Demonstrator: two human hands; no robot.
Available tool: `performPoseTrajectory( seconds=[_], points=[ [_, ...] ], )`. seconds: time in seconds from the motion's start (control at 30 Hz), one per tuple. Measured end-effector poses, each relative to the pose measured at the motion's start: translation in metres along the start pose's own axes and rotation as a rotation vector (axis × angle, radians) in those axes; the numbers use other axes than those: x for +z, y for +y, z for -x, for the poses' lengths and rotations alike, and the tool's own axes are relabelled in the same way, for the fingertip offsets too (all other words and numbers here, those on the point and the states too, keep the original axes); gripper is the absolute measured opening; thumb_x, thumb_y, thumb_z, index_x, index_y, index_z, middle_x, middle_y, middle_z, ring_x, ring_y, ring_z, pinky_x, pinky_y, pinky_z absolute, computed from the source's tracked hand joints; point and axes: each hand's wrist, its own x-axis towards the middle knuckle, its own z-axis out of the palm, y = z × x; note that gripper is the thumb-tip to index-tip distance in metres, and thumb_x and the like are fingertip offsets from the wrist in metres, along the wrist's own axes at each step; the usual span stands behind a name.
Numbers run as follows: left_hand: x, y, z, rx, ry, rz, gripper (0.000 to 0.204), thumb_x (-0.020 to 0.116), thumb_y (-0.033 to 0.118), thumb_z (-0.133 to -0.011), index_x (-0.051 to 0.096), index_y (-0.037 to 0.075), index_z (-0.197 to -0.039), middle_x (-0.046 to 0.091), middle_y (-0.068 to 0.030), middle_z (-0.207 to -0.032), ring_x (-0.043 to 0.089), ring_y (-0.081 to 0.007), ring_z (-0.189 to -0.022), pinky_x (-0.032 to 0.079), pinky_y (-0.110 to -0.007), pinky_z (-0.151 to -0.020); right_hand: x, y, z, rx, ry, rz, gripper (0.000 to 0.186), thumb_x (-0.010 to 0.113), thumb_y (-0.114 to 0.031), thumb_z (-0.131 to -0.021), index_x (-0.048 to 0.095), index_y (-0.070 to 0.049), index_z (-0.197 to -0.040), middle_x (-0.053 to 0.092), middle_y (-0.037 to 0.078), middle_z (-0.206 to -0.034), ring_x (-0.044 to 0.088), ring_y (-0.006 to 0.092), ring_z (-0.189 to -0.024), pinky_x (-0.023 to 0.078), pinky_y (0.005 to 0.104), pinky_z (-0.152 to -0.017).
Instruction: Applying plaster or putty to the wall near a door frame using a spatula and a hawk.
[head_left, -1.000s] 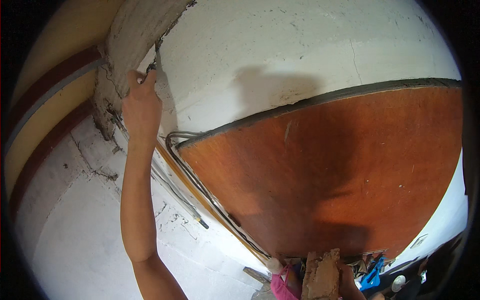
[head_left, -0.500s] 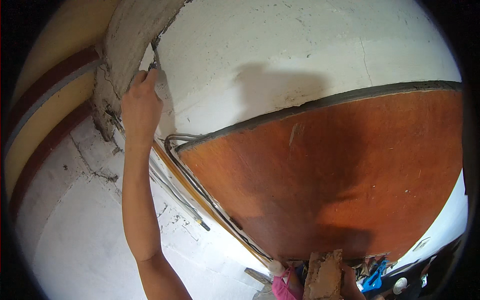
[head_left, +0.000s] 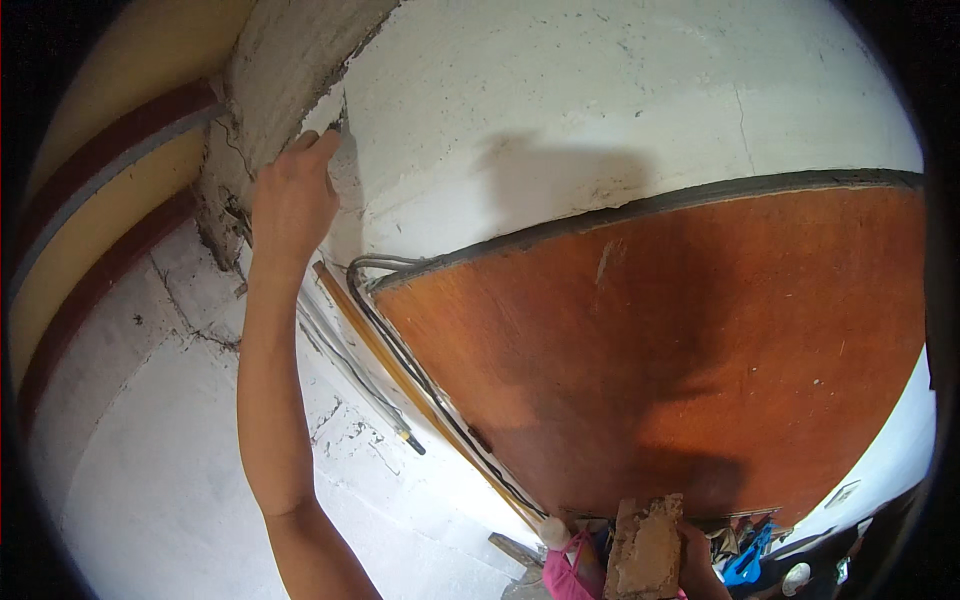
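My left hand (head_left: 295, 195) is raised to the upper left, against the wall corner. Its fingers are closed on a flat, pale-bladed hand tool (head_left: 325, 108), mostly hidden by the hand. The tool lies where a rough grey cement strip (head_left: 285, 60) meets the white wall (head_left: 620, 90). Low in the picture, my right hand (head_left: 695, 555) is closed on the side of a board with brown mortar (head_left: 645, 550) on its face. Part of that hand is hidden behind the board.
A large orange-brown wooden panel (head_left: 640, 340) covers the wall ahead. Cables (head_left: 400, 360) and a yellowish strip (head_left: 370, 345) run down its left edge. Pink cloth (head_left: 570, 575) and a blue item (head_left: 748, 560) are low down. Dark red beams (head_left: 150, 120) cross at upper left.
My left hand has shifted slightly right along the corner with the tool, its wrist turning. The view has also moved a little. My right hand still holds the board low down.
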Motion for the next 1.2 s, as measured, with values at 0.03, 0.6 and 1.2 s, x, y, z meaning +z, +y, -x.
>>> performPoseTrajectory(
  seconds=[0.03,0.6,1.2],
  points=[
    [-0.002,-0.001,0.001,-0.002,0.008,0.013,0.027,0.053,-0.003,-0.076,0.060,0.007,-0.100,0.062,-0.0142,-0.099,0.062,-0.0378,-0.080,0.051,-0.045,-0.069,0.000,-0.001,0.001,0.010,-0.005,0.044,0.038,0.050,-0.028,-0.086,0.056,-0.002,-0.113,0.062,0.012,-0.106,0.059,0.0248,-0.097,0.049,0.0378,-0.085],
    [-0.007,-0.005,0.011,-0.045,0.073,0.016,0.026,0.052,0.001,-0.077,0.058,0.007,-0.102,0.064,-0.0139,-0.098,0.064,-0.0371,-0.077,0.053,-0.046,-0.067,-0.019,0.003,0.012,-0.001,0.016,0.027,0.044,0.048,-0.031,-0.089,0.051,0.000,-0.121,0.060,0.017,-0.113,0.059,0.0311,-0.102,0.047,0.0445,-0.092],
    [-0.009,0.023,0.020,-0.048,0.021,0.029,0.019,0.054,0.002,-0.076,0.056,0.009,-0.093,0.061,-0.0097,-0.093,0.065,-0.0326,-0.072,0.053,-0.042,-0.060,-0.017,0.017,0.030,0.027,-0.006,0.074,0.046,0.048,-0.031,-0.087,0.051,0.000,-0.121,0.061,0.016,-0.112,0.059,0.0313,-0.099,0.047,0.0439,-0.089]
  ],
)
